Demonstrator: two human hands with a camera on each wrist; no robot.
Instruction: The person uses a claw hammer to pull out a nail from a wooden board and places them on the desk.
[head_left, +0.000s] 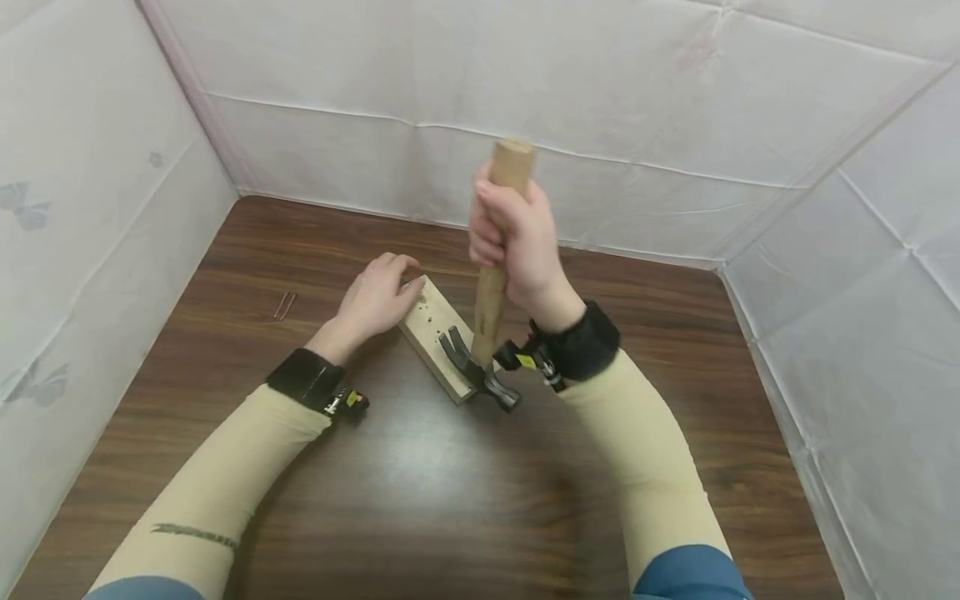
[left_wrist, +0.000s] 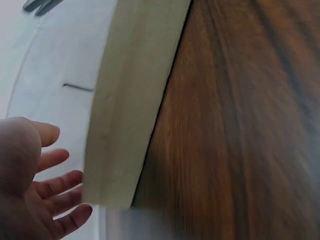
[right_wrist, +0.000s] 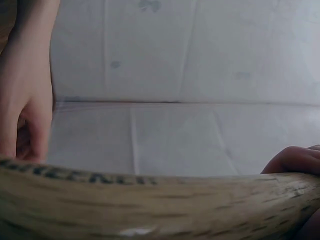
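Observation:
A small pale wooden block (head_left: 438,335) lies on the dark wooden table (head_left: 420,467), with several nail marks in its top. My right hand (head_left: 513,242) grips the wooden handle of a claw hammer (head_left: 491,292), held nearly upright; its dark head (head_left: 480,371) sits at the block's near end, claw on the block. My left hand (head_left: 378,296) rests beside the block's far left end, fingers loosely spread and touching its edge. The left wrist view shows the block (left_wrist: 127,100) close up and my fingers (left_wrist: 60,200) relaxed. In the right wrist view the handle (right_wrist: 150,205) fills the bottom.
Two thin nails (head_left: 283,305) lie on the table to the left of my left hand. White sheeted walls (head_left: 600,108) close in the table at the back and both sides. Bare tabletop stretches in front of the block.

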